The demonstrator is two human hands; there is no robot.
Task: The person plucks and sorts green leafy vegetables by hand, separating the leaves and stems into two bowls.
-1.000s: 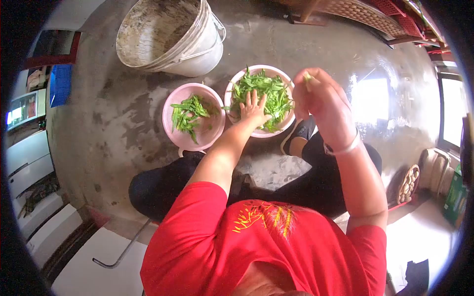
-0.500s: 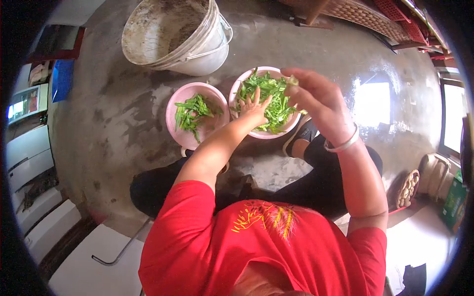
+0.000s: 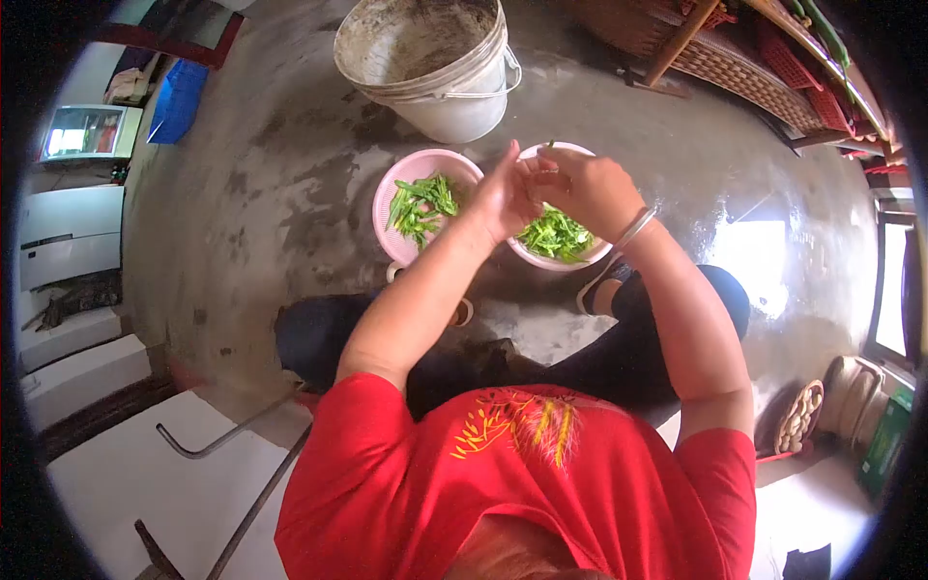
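Note:
My left hand (image 3: 506, 198) and my right hand (image 3: 594, 198) meet above the right pink basket (image 3: 601, 253), their fingers curled toward each other. A small bit of leafy green (image 3: 551, 144) pokes out at the fingertips of my right hand, which pinches it. What the left fingers hold is hidden between the hands. Below them, cut leafy greens (image 3: 556, 235) lie in the right basket, partly covered by my hands. The left pink basket (image 3: 384, 198), beside it on the floor, holds a smaller pile of greens (image 3: 421, 207).
A large stained white bucket (image 3: 464, 111) stands on the concrete floor beyond the baskets. My knees are spread on either side. Woven furniture (image 3: 735, 77) is at the upper right, a blue box (image 3: 178, 101) at the upper left, and a bent metal rod (image 3: 208, 449) at the lower left.
My left hand has risen out of the greens in the right basket and come up to my right hand. The view has shifted, so the bucket and baskets sit further right.

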